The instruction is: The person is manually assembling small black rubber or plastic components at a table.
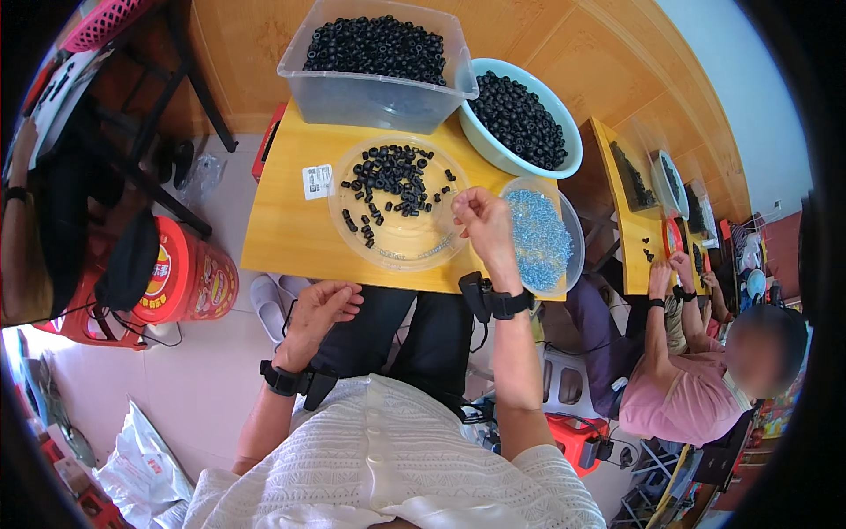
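Note:
My right hand [485,231] is closed in a pinch over the right rim of a clear round tray [339,231]; anything between its fingertips is too small to make out. Small black ring-like pieces [401,175] lie in the tray, and tiny clear pieces [414,254] gather along its near edge. By my right wrist stands a clear bowl [575,238] of small pale-blue pieces [539,234]. My left hand [322,316] hovers just off the table's front edge, thumb and fingers drawn together. Whatever it may hold is hidden.
Behind the tray, a clear plastic bin [374,101] and a light-blue basin [568,145] hold many black pieces. A white label [317,182] lies on the yellow table [282,234]. Red buckets [189,273] stand at left. A person [683,397] works at another table on the right.

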`<state>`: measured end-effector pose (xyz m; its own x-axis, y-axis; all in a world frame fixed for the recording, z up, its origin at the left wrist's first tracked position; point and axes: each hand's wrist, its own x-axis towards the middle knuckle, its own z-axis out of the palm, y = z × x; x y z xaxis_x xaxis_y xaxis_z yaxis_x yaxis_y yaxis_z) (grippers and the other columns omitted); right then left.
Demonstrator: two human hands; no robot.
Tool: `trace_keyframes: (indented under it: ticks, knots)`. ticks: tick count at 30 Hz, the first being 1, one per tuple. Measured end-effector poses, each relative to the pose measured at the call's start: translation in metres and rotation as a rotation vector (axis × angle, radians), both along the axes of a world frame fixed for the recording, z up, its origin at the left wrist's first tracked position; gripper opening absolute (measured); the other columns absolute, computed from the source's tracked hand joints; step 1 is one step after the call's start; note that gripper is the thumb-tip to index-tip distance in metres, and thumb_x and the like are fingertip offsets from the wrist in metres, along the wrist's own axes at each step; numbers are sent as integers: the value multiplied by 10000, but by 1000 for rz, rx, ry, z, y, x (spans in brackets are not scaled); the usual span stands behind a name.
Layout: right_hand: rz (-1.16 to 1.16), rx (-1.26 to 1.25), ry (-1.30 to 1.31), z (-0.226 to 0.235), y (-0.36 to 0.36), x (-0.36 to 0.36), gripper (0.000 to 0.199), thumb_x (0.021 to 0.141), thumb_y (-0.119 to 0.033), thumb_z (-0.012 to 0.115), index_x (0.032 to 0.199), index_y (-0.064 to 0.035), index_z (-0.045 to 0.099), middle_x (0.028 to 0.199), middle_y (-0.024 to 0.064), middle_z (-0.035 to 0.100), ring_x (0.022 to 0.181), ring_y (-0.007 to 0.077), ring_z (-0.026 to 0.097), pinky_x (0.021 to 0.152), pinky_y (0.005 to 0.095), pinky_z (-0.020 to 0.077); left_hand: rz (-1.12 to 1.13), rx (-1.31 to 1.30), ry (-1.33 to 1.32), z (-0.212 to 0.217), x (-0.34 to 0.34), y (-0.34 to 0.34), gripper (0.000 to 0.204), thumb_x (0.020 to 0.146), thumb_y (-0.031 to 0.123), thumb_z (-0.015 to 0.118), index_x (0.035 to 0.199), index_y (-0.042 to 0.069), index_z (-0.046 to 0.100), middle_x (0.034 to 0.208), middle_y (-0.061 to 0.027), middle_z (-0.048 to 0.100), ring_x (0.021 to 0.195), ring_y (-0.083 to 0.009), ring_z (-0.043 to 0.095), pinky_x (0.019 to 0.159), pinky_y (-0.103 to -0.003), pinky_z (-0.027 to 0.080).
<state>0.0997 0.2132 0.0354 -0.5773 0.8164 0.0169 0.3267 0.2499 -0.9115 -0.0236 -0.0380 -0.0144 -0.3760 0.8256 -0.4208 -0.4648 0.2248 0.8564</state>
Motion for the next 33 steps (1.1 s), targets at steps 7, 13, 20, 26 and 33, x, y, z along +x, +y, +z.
trace_keyframes:
  ticks: [7,13,20,26,33]
  knots:
    - [-2,10,5,24,-19,-2,89,810,-8,558,870,27,614,680,71,628,602,128,623,530,254,474,-13,28,21,0,1,0,273,924,228,510,1051,3,598,913,-65,635,795,-107,599,743,-228,488]
    - [-71,80,-95,-13,-12,17,112,793,15,546,869,37,626,696,115,636,604,162,635,565,281,485,11,18,-9,-1,1,0,262,920,209,519,1039,-10,599,897,-65,633,777,-104,589,709,-213,478]
    - [-30,398,-302,-26,-24,12,94,725,-39,621,811,-4,639,752,144,645,691,314,630,626,356,491,-5,9,10,0,1,2,260,919,203,519,1041,-12,598,897,-67,632,779,-103,585,709,-211,476]
    - [-25,482,-419,-22,-43,-16,160,693,-113,680,798,-4,630,832,159,604,793,331,602,687,399,482,-2,10,10,-5,0,-1,264,918,216,522,1055,3,600,902,-61,634,782,-100,591,716,-217,483]
    - [-14,611,-473,-34,-43,-22,132,689,-107,668,760,-9,615,806,153,585,792,331,588,684,410,477,-9,9,22,-6,-1,-4,284,917,246,524,1066,17,604,911,-61,636,792,-99,599,732,-228,491]
